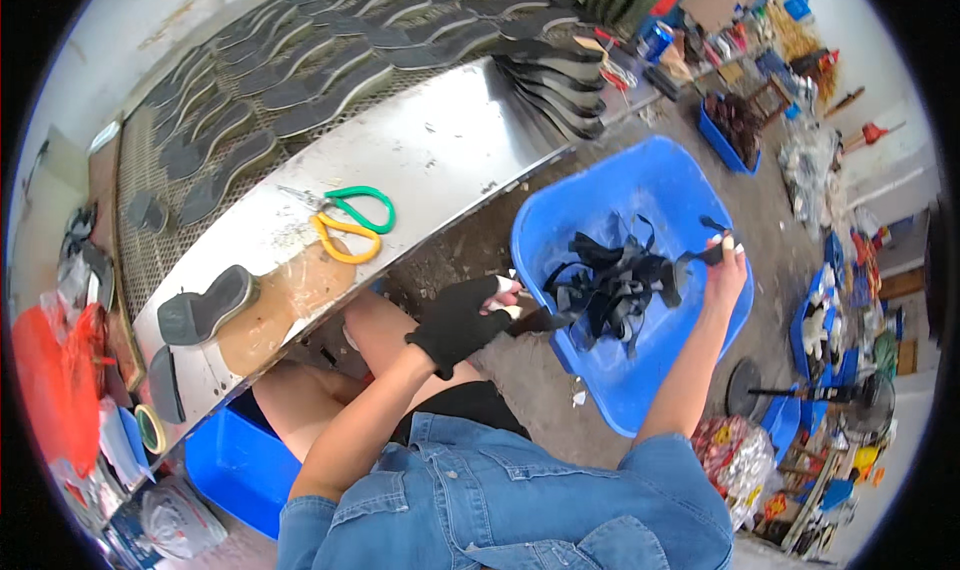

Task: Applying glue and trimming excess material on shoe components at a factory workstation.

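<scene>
Black straps point(610, 280) lie in a tangled heap inside a big blue plastic tub point(640, 180). Over the tub's near left rim, my left hand point(465, 320), in a black fingerless glove with white coverings on the fingertips, is closed on the end of a black strap. My right hand point(727, 268), bare but for white fingertip coverings, pinches another dark strap piece point(695, 260) above the tub's right side. Whether the two pieces join within the heap cannot be made out.
On the metal-topped bench point(440, 120) are scissors point(350, 225) with green and yellow handles, a shoe sole point(210, 305) and several dark curved soles point(550, 85). More soles point(320, 100) cover the mesh rack. A blue bin point(245, 470) stands under the bench; a fan point(865, 410) stands right.
</scene>
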The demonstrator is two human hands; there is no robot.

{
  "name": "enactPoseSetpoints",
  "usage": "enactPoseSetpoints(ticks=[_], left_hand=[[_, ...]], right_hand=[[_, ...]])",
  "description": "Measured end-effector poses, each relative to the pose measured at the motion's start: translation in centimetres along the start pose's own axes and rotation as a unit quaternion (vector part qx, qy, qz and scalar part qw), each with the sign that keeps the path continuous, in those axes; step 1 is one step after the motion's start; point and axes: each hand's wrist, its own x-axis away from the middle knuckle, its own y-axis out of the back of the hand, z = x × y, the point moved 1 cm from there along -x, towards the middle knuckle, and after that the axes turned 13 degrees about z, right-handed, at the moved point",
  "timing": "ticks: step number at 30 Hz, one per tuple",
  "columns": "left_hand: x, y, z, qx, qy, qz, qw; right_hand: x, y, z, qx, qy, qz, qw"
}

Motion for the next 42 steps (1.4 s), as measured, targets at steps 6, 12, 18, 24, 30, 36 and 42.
enactPoseSetpoints(ticks=[6, 12, 18, 24, 30, 36, 42], left_hand=[[-7.3, -5.0, -2.6, -0.22, -0.121, 0.067, 0.966], [-13.8, -10.5, 4.5, -0.173, -0.023, 0.064, 0.983], [-13.5, -8.3, 5.1, -0.269, 0.053, 0.141, 0.951], [-11.9, -3.6, -5.5, 0.009, -0.001, 0.363, 0.932], [-2.5, 3.7, -7.1, 0.397, -0.101, 0.048, 0.911], [5.0, 7.1, -8.8, 0.355, -0.004, -0.071, 0.932], [11.8, 8.2, -6.6, 0.363, 0.047, -0.156, 0.917]], right_hand=[[9.9, -12.3, 1.6, 0.132, -0.11, 0.221, 0.96], [11.2, -14.2, 1.4, -0.029, 0.003, 0.196, 0.98], [2.0, -4.1, 12.5, 0.01, 0.149, -0.101, 0.984], [7.5, -12.8, 11.3, 0.175, -0.069, 0.232, 0.954], [8.1, -26.0, 7.6, 0.235, -0.061, 0.734, 0.634], [-8.1, -34.6, 4.4, 0.543, 0.276, 0.279, 0.742], [-5.5, -38.5, 2.8, 0.517, 0.307, 0.283, 0.747]])
